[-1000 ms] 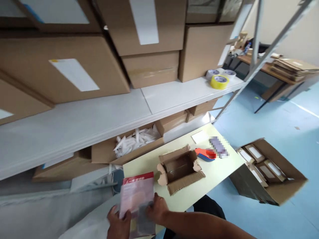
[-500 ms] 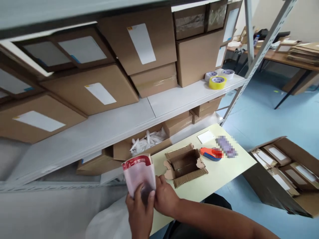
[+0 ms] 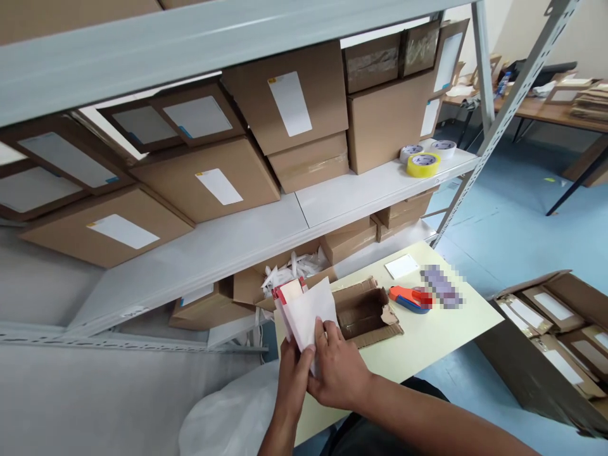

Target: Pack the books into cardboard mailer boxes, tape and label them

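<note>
Over the near left side of the small pale-yellow table [image 3: 456, 323], my two hands hold a white paper packet [image 3: 311, 311] with red printed edges. Low on its left side, my left hand [image 3: 293, 377] is closed with the thumb in front. The fingers of my right hand [image 3: 339, 364] press on its white face from the right. What is inside the packet is hidden. Just behind and to the right, an open cardboard box [image 3: 365, 313] lies with torn flaps, partly covered by the packet and my right hand.
An orange-and-blue tool [image 3: 409, 299], a white card [image 3: 401, 266] and a blurred-out item [image 3: 443, 286] lie on the table's far side. Tape rolls [image 3: 423, 164] and cartons [image 3: 311, 95] occupy the metal shelf [image 3: 332, 206]. A large carton [image 3: 527, 361] of small boxes stands right.
The packet has turned and moved right, so a plain white face now shows with red edges behind. My right hand has come up onto that face. The camera view has shifted.
</note>
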Demonstrator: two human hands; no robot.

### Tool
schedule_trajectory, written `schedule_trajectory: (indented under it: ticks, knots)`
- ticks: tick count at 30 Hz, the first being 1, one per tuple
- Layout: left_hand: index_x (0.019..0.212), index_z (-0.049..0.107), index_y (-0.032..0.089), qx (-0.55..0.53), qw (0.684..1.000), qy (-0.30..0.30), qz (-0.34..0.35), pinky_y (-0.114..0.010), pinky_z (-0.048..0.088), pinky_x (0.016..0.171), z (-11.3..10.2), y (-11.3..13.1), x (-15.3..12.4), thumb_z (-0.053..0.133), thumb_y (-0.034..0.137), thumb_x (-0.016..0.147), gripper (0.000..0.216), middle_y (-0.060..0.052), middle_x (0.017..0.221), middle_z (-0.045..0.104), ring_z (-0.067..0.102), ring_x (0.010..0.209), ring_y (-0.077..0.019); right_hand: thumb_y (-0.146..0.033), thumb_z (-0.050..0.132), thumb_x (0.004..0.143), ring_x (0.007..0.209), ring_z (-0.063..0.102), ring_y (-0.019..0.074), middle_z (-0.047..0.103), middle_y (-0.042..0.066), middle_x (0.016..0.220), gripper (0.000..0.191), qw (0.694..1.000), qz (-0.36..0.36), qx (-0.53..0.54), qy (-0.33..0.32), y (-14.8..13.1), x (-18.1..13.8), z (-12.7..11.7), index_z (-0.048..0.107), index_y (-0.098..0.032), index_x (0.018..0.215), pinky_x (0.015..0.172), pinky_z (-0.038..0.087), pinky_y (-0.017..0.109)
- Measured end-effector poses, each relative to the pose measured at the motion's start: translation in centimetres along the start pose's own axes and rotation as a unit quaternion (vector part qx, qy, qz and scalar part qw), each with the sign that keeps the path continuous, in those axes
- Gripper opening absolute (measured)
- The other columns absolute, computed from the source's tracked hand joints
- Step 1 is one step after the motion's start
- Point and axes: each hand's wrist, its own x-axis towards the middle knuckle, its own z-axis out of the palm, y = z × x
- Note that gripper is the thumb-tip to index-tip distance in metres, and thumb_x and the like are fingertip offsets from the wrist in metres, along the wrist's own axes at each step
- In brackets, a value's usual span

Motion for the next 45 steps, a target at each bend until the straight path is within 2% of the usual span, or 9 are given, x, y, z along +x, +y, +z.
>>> schedule_trajectory:
  ticks: [5, 12, 17, 21, 27, 32, 36, 39, 45]
  knots:
    - [0.133, 0.059, 0.018, -0.14, 0.986, -0.025, -0.093, -0.04, 0.055, 0.097, -0.6, 1.2, 0.1, 0.07, 0.048, 0.071, 0.07, -0.012, 0.125, 0.07, 0.063, 0.121, -0.0337, -0.044, 0.07, 0.076, 0.122, 0.052, 0.0342, 0.042, 0.022, 0.139, 0.101, 0.994, -0.036, 0.104, -0.001, 0.7, 0.1, -1.6, 0.022, -0.01, 0.158, 0.102, 0.049, 0.049]
    - [0.127, 0.065, 0.014, -0.282, 0.934, -0.151, -0.16, -0.05, 0.057, 0.092, -3.0, 1.2, -1.0, 0.083, 0.055, 0.059, 0.082, -0.014, 0.105, 0.076, 0.069, 0.107, -0.0406, -0.038, 0.058, 0.091, 0.082, 0.057, 0.0183, 0.056, 0.003, 0.093, 0.039, 0.942, -0.104, 0.255, 0.189, 2.5, 0.2, -0.4, 0.059, -0.02, 0.126, 0.078, 0.051, 0.033]
    - [0.126, 0.066, 0.014, -0.274, 0.933, -0.164, -0.168, -0.052, 0.057, 0.095, -3.7, 0.3, -1.5, 0.082, 0.05, 0.058, 0.079, -0.015, 0.106, 0.077, 0.067, 0.111, -0.042, -0.052, 0.072, 0.084, 0.06, 0.046, 0.0123, 0.047, -0.007, 0.07, 0.079, 0.92, -0.054, 0.336, 0.193, 3.0, 0.5, 0.3, 0.044, -0.019, 0.15, 0.063, 0.044, 0.026]
    - [0.119, 0.071, 0.014, -0.287, 0.923, -0.163, -0.199, -0.053, 0.056, 0.097, -3.4, -0.3, -1.4, 0.078, 0.049, 0.056, 0.073, -0.014, 0.105, 0.077, 0.066, 0.114, -0.0431, -0.054, 0.064, 0.091, 0.055, 0.04, 0.01, 0.043, -0.009, 0.063, 0.068, 0.922, -0.066, 0.354, 0.142, 3.6, 0.7, -0.8, 0.049, -0.022, 0.15, 0.06, 0.041, 0.023]
    - [0.12, 0.071, 0.017, -0.3, 0.912, -0.183, -0.213, -0.053, 0.055, 0.099, -2.2, -0.8, -1.5, 0.081, 0.058, 0.056, 0.077, -0.013, 0.106, 0.078, 0.065, 0.117, -0.043, -0.056, 0.075, 0.082, 0.077, 0.052, 0.0167, 0.053, 0.0, 0.089, 0.077, 0.951, -0.07, 0.224, 0.202, 4.7, 0.6, -1.6, 0.051, -0.028, 0.149, 0.076, 0.051, 0.03]
    - [0.126, 0.066, 0.02, -0.238, 0.933, -0.216, -0.159, -0.05, 0.054, 0.098, -2.6, 1.2, -0.5, 0.089, 0.063, 0.05, 0.091, -0.014, 0.114, 0.075, 0.064, 0.117, -0.0414, -0.061, 0.08, 0.074, 0.083, 0.057, 0.0197, 0.06, 0.003, 0.097, 0.106, 0.946, -0.01, 0.294, 0.137, 5.9, 0.5, -2.1, 0.031, -0.022, 0.159, 0.081, 0.053, 0.035]
    - [0.128, 0.064, 0.015, -0.109, 0.941, -0.316, -0.06, -0.048, 0.055, 0.094, -3.1, 5.4, 1.8, 0.088, 0.056, 0.059, 0.083, -0.016, 0.118, 0.072, 0.064, 0.113, -0.0411, -0.072, 0.08, 0.065, 0.115, 0.06, 0.0291, 0.063, 0.012, 0.125, 0.104, 0.9, -0.058, 0.426, 0.073, 6.5, 0.1, -3.5, 0.045, -0.02, 0.148, 0.096, 0.052, 0.042]
    - [0.132, 0.061, 0.017, -0.029, 0.936, -0.351, 0.011, -0.046, 0.054, 0.095, -2.9, 8.1, 2.7, 0.084, 0.05, 0.065, 0.078, -0.014, 0.122, 0.07, 0.064, 0.113, -0.0391, -0.069, 0.08, 0.067, 0.12, 0.061, 0.0309, 0.067, 0.013, 0.126, 0.089, 0.859, -0.099, 0.502, 0.003, 6.8, -0.4, -4.2, 0.056, -0.019, 0.137, 0.103, 0.049, 0.047]
    - [0.137, 0.054, 0.017, 0.043, 0.932, -0.353, 0.07, -0.042, 0.052, 0.098, -1.3, 9.3, 2.2, 0.076, 0.043, 0.077, 0.069, -0.014, 0.13, 0.066, 0.063, 0.115, -0.0345, -0.061, 0.085, 0.066, 0.121, 0.062, 0.0321, 0.068, 0.015, 0.129, 0.085, 0.826, -0.07, 0.557, 0.054, 7.7, -1.0, -3.4, 0.058, -0.017, 0.133, 0.102, 0.051, 0.048]
